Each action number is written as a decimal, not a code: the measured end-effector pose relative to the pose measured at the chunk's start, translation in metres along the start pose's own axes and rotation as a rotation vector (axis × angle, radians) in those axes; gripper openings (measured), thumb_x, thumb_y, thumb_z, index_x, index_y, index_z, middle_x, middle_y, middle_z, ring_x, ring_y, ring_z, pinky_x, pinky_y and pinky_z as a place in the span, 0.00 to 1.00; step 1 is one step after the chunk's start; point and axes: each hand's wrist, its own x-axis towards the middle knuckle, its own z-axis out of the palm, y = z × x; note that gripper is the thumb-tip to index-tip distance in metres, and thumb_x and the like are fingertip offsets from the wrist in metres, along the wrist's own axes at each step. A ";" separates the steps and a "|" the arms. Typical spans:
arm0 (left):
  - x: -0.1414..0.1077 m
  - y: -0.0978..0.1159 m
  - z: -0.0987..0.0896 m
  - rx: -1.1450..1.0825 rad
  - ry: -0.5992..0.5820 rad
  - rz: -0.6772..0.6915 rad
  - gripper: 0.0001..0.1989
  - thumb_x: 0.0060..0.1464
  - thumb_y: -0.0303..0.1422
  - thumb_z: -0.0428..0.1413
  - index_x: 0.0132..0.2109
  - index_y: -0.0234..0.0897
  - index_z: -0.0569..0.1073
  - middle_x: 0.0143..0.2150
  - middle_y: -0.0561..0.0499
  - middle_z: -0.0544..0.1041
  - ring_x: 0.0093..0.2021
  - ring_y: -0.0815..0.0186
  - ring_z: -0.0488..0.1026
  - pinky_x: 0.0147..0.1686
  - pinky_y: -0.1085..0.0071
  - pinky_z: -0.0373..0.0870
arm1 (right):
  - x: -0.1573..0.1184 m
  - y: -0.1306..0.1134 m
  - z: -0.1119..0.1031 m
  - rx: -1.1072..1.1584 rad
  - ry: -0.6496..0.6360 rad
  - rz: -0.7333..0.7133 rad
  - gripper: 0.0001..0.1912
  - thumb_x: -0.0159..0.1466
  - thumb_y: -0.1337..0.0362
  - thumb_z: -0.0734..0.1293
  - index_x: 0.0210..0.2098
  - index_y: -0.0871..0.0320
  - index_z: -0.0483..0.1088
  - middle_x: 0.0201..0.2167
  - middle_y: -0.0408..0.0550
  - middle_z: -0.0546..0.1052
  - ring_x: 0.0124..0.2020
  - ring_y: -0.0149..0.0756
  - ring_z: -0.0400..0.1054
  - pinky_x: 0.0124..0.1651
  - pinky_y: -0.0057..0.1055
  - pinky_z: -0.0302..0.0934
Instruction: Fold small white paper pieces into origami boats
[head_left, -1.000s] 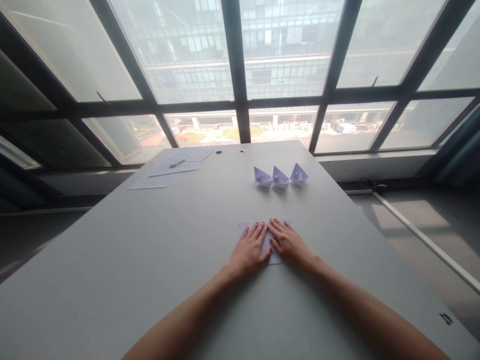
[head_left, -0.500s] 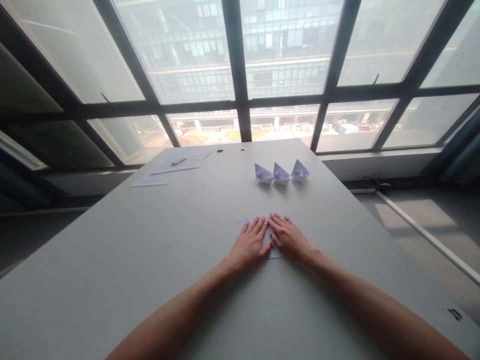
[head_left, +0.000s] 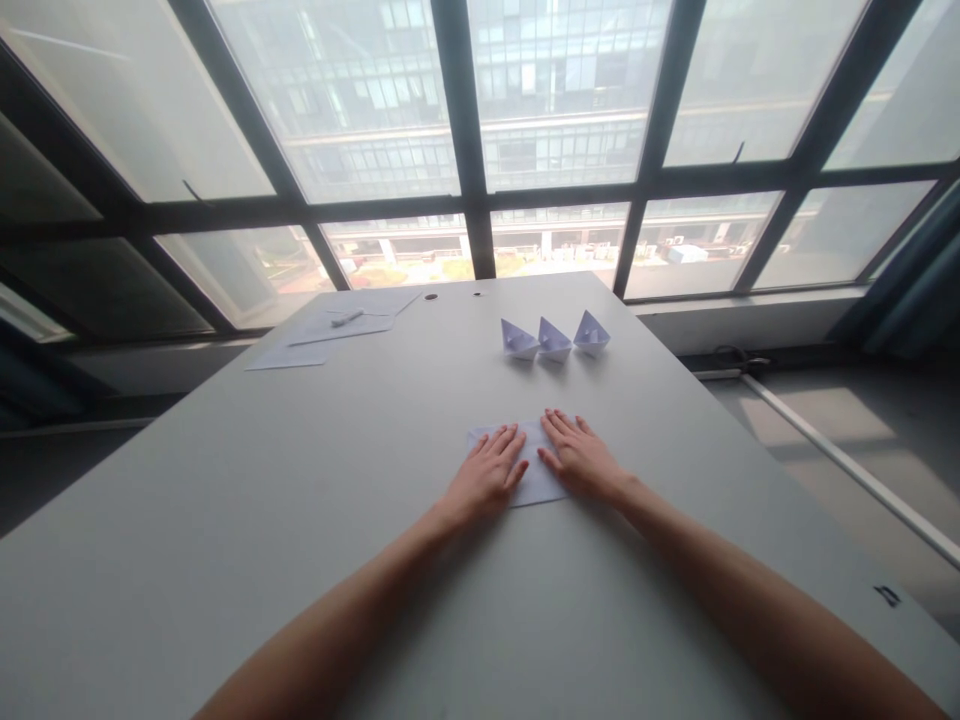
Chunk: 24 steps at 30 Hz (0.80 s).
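A folded sheet of white paper (head_left: pixel 537 482) lies flat on the table in front of me. My left hand (head_left: pixel 491 466) presses on its left part, fingers stretched out and palm down. On its right part rests my right hand (head_left: pixel 579 455), flat as well, with the fingers extended and the thumb toward the middle. A strip of paper shows between the two hands, while its sides are partly covered by them. Beyond the hands stand three folded paper boats, the left boat (head_left: pixel 519 342), the middle boat (head_left: pixel 554 344) and the right boat (head_left: pixel 592 336).
The white table (head_left: pixel 315 480) stretches toward tall windows (head_left: pixel 562 100). At its far left lie several loose white sheets (head_left: pixel 289 356), with a small whitish object (head_left: pixel 347 319) on top. A dark mark (head_left: pixel 887 596) sits near the right edge.
My hands have slid apart across the paper, from almost touching at its middle to a clear gap. The whole view has shifted slightly; the boats stand as before.
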 end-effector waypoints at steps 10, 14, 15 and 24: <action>-0.001 0.004 0.007 0.053 0.052 0.019 0.33 0.68 0.48 0.36 0.72 0.34 0.47 0.73 0.43 0.49 0.73 0.56 0.44 0.69 0.53 0.42 | -0.005 -0.020 -0.003 0.089 0.017 -0.207 0.32 0.70 0.60 0.53 0.70 0.65 0.48 0.70 0.55 0.52 0.71 0.39 0.43 0.71 0.41 0.38; -0.001 0.004 0.005 0.057 0.050 0.025 0.34 0.68 0.49 0.36 0.72 0.35 0.47 0.73 0.43 0.49 0.73 0.55 0.44 0.69 0.52 0.42 | -0.004 -0.018 0.000 0.074 -0.035 -0.143 0.33 0.69 0.56 0.54 0.70 0.64 0.48 0.71 0.55 0.50 0.72 0.40 0.41 0.71 0.42 0.36; 0.000 0.004 0.005 0.059 0.049 0.026 0.34 0.68 0.50 0.36 0.72 0.36 0.47 0.73 0.44 0.49 0.73 0.55 0.44 0.69 0.52 0.42 | -0.004 -0.016 0.000 0.064 -0.040 -0.131 0.34 0.70 0.55 0.54 0.71 0.63 0.48 0.71 0.54 0.49 0.72 0.41 0.40 0.71 0.43 0.35; 0.002 0.005 0.002 0.062 0.006 0.003 0.34 0.67 0.49 0.38 0.72 0.36 0.49 0.74 0.45 0.47 0.73 0.51 0.41 0.68 0.48 0.40 | -0.006 0.005 0.000 -0.017 0.061 0.197 0.36 0.70 0.52 0.53 0.69 0.69 0.49 0.71 0.62 0.49 0.72 0.48 0.39 0.71 0.50 0.33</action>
